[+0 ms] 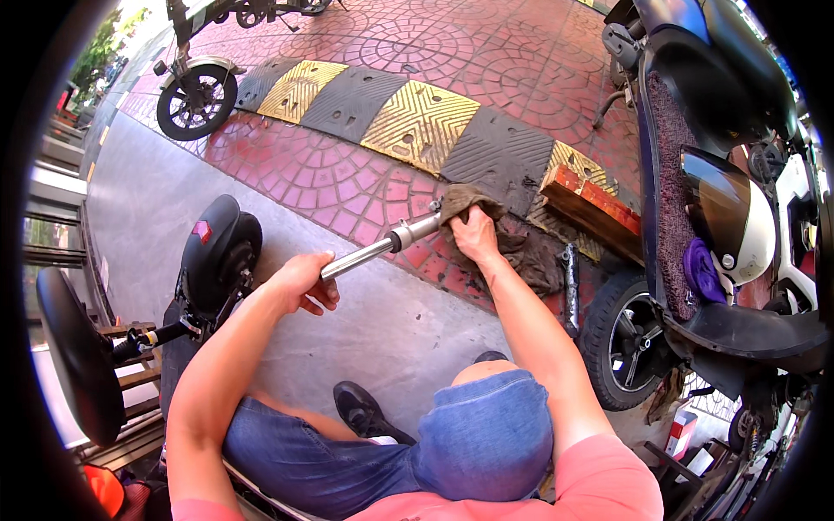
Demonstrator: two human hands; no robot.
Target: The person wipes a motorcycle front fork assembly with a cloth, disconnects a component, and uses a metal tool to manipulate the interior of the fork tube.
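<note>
My left hand grips the lower end of a silver metal tube with a wider collar near its upper end, held at a slant above the pavement. My right hand is closed on a dirty brown rag at the tube's upper end, which it partly covers. More dark, stained cloth lies beyond my right hand, and a second greasy silver tube lies to the right of it.
A parked scooter with a helmet stands right; a wooden block rests by the speed bump. Black scooter seats are left, a bike wheel back left. My legs are below.
</note>
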